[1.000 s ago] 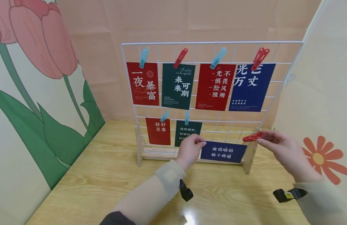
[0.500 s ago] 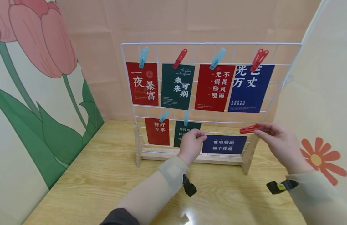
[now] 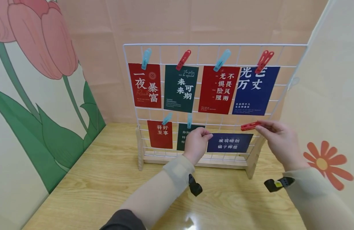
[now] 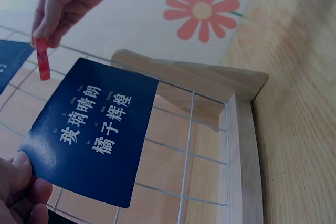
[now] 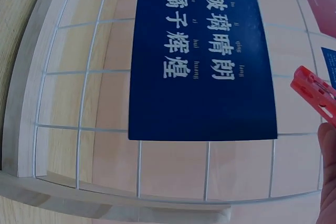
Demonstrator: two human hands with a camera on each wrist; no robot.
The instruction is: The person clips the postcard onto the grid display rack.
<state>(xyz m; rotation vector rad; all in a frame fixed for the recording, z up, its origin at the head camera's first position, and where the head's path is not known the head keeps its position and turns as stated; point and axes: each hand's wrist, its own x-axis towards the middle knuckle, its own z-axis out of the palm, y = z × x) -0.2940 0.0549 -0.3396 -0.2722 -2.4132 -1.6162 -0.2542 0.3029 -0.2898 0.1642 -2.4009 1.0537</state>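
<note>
My left hand (image 3: 197,143) pinches the upper left corner of a dark blue card (image 3: 229,142) with white characters. The card lies sideways in front of the lower right part of a white wire grid (image 3: 214,44). In my right hand (image 3: 283,140) a red clothespin (image 3: 250,126) is pinched between thumb and fingers, just above the card's upper right edge and apart from it. The left wrist view shows the same clothespin (image 4: 42,60) pointing down beside the card (image 4: 92,129). Part of a green card (image 3: 182,137) is hidden behind my left hand.
The grid stands in a wooden base (image 3: 194,162) on a wood-grain table (image 3: 108,179). Along its upper row hang several cards, such as a red card (image 3: 146,91), under blue and red clothespins. A smaller red card (image 3: 160,137) hangs lower left. Printed walls stand at both sides.
The blue card has risen in front of the grid with my left hand. My right hand and the red clothespin have moved up and to the left, closer over the card.
</note>
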